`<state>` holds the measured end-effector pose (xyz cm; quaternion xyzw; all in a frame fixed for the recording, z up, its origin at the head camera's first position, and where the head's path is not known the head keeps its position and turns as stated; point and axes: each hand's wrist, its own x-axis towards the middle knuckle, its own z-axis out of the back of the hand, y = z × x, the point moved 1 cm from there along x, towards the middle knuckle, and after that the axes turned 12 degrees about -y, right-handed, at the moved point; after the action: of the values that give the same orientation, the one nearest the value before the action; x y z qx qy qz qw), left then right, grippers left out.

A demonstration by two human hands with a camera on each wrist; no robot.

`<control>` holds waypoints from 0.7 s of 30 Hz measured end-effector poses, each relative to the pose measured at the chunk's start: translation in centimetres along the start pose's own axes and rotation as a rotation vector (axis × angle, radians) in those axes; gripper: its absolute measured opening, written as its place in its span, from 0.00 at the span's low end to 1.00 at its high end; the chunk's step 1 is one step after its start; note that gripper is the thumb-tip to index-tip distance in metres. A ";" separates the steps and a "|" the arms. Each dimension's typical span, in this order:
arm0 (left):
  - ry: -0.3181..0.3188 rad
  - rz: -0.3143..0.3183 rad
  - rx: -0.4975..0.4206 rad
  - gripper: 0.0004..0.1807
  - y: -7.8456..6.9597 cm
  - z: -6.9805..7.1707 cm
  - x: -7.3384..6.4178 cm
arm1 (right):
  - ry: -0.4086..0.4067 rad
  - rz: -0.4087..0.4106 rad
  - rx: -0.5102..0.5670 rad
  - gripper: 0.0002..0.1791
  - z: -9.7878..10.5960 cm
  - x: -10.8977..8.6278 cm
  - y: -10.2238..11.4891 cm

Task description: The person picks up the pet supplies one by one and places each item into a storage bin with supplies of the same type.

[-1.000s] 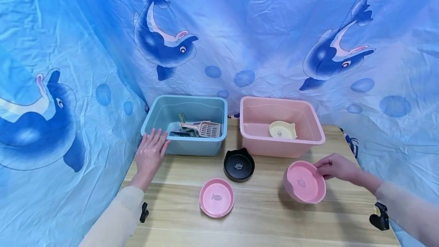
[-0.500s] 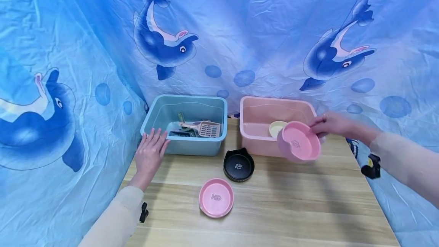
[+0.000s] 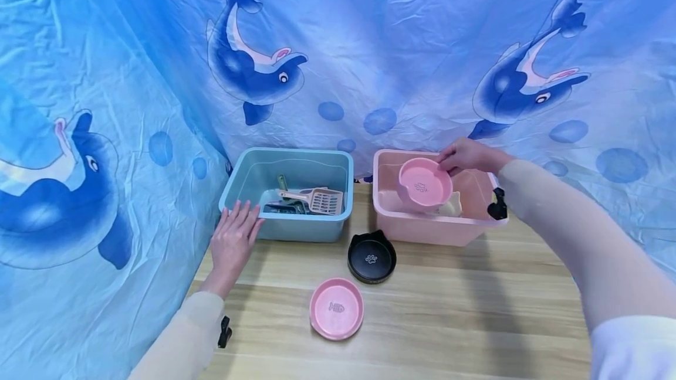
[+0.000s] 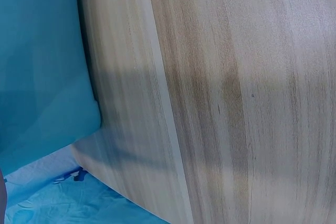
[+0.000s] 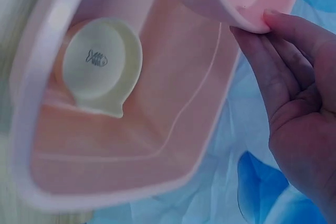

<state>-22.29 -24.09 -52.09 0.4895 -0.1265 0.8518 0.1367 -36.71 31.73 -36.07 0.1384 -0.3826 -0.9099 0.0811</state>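
Observation:
My right hand (image 3: 467, 156) pinches the rim of a pink pet bowl (image 3: 426, 183) with a paw print inside, holding it tilted over the pink bin (image 3: 422, 224). In the right wrist view the thumb lies inside the bowl's rim and the fingers are outside. Inside that bin sits a cream cat-eared bowl (image 5: 97, 59) with a fish-bone print, partly covered by the pink bowl in the head view. My left hand (image 3: 232, 242) rests with straight fingers on the near left rim of the blue bin (image 3: 296, 228), which contains a pale litter scoop (image 3: 323, 201) and several darker items.
A black cat-eared bowl (image 3: 372, 258) stands on the wooden table (image 3: 422, 333) in front of the gap between the bins. Nearer the front lies a second pink bowl (image 3: 336, 309) with a fish-bone print. A blue dolphin-print cloth (image 3: 338, 34) hangs behind both bins.
My right hand has lifted the pink paw-print bowl from low over the table at right, moving it left and back over the pink bin. The left hand stays on the blue bin's rim.

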 end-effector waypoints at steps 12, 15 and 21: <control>-0.013 -0.022 0.000 0.21 -0.4 0.3 -0.4 | 0.114 -0.038 -0.019 0.15 -3.6 4.8 -2.1; 0.001 -0.015 0.011 0.28 -0.6 0.4 -0.5 | 0.141 -0.018 -0.062 0.14 -4.5 5.3 -2.5; 0.002 -0.003 0.006 0.32 -0.5 0.3 -0.1 | 0.230 0.058 -0.141 0.10 -6.2 7.0 -3.6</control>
<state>-21.86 -23.70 -51.96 0.4893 -0.1231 0.8525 0.1369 -41.50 28.26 -44.11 0.2246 -0.3096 -0.9100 0.1601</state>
